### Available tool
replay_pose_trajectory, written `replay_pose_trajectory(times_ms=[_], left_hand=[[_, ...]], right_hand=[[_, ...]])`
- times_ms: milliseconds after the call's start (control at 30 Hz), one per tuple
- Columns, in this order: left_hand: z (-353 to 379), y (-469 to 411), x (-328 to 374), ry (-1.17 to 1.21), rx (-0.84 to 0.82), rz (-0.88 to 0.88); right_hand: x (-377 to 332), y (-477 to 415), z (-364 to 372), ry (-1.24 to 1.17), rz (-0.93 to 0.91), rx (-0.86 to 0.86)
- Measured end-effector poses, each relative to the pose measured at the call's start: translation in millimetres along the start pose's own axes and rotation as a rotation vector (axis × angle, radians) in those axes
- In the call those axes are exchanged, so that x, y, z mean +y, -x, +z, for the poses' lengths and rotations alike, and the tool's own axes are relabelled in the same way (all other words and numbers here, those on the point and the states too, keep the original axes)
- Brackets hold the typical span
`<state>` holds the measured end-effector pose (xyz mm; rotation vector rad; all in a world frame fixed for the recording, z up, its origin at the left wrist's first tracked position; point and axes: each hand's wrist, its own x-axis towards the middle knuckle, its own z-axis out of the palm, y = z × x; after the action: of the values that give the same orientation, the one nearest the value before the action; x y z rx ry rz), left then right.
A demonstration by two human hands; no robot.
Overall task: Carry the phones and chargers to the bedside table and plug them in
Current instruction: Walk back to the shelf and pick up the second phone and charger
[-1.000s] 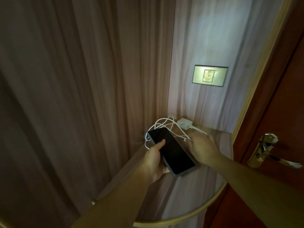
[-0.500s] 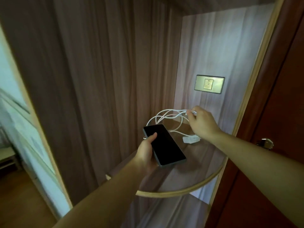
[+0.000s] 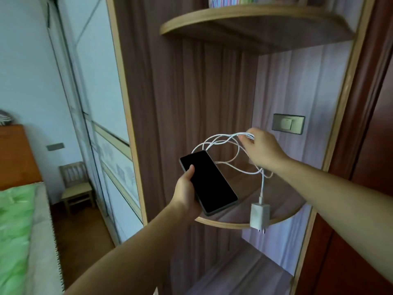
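Note:
My left hand holds a black phone, screen dark and facing up, above the front of a rounded wooden corner shelf. My right hand is closed on a bunch of white charger cable, lifted clear of the shelf. The cable hangs in loose loops between both hands. Its white plug adapter dangles below on the cord, prongs pointing down, in front of the shelf's edge.
A wall switch plate sits behind my right hand. Another curved shelf is overhead. A dark red door stands at the right. At the left are a bed with a green cover, a wooden headboard and a small chair.
My right hand has raised the cable, so the adapter left the shelf and now hangs free. The view has pulled back and left, showing the bed and chair. The phone stays in my left hand.

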<state>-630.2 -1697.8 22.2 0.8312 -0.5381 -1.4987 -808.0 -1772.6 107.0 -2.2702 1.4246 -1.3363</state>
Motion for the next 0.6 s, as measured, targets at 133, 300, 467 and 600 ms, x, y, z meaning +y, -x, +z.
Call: replay_pose_trajectory(times_ms=[133,300,467,600], left_hand=[[-12,39,19,-0.011,0.031,0.039],[-48,97,44,-0.054,0.122,0.102],[-118,170,67,-0.051,0.195,0.144],[-186,237,85,0.016,0.243,0.178]], right_hand=[[-38,13,12,-0.131,0.131,-0.15],[-91,40,48,-0.367,0.256,-0.306],[-163,87,86,-0.202,0.053,-0.239],[-233,140,117,-0.179,-0.027,-0.299]])
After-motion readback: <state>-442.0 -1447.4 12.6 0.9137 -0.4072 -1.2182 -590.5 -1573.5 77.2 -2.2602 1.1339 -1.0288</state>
